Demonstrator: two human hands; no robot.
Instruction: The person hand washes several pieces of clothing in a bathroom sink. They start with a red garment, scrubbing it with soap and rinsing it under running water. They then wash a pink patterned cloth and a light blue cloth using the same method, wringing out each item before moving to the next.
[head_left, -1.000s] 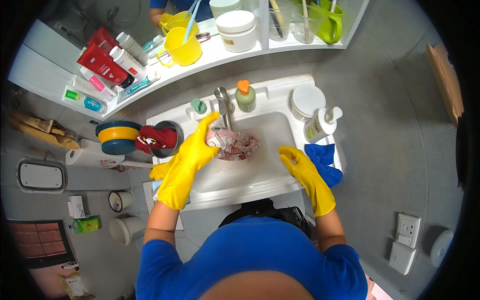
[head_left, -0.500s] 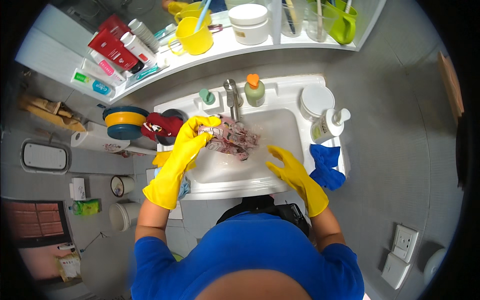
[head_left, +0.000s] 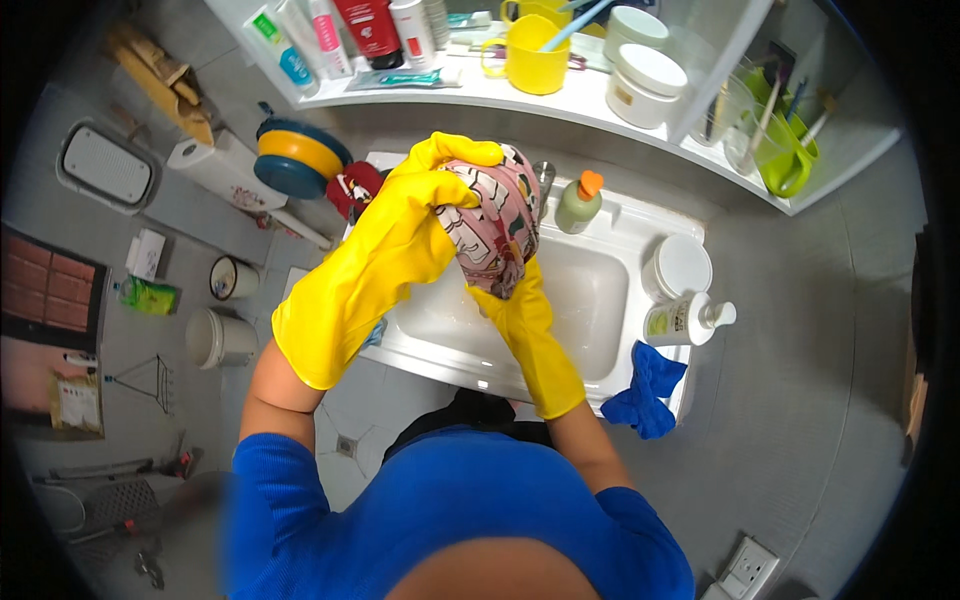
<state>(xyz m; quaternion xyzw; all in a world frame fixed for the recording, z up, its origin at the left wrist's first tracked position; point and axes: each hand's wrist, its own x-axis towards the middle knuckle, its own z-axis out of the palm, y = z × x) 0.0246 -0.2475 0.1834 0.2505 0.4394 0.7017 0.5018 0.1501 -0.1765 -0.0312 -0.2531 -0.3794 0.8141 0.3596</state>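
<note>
Bathroom, grey-tiled floor.
White sink sitting at centre; white shelf running at twelve o'clock; wall socket showing at five o'clock.

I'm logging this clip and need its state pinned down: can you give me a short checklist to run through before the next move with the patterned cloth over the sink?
1. Left hand in its yellow rubber glove grips the top of the pink patterned cloth: ok.
2. Right hand, gloved too, holds the cloth's lower end: ok.
3. Cloth is over the white rectangular sink basin, not past its rim: ok.
4. Green soap bottle with orange cap stands upright, apart from the cloth: ok.
5. Blue rag hangs over the sink's front corner, out of the way: ok.
6. Tap running or off: cannot tell, the cloth hides it.
</note>
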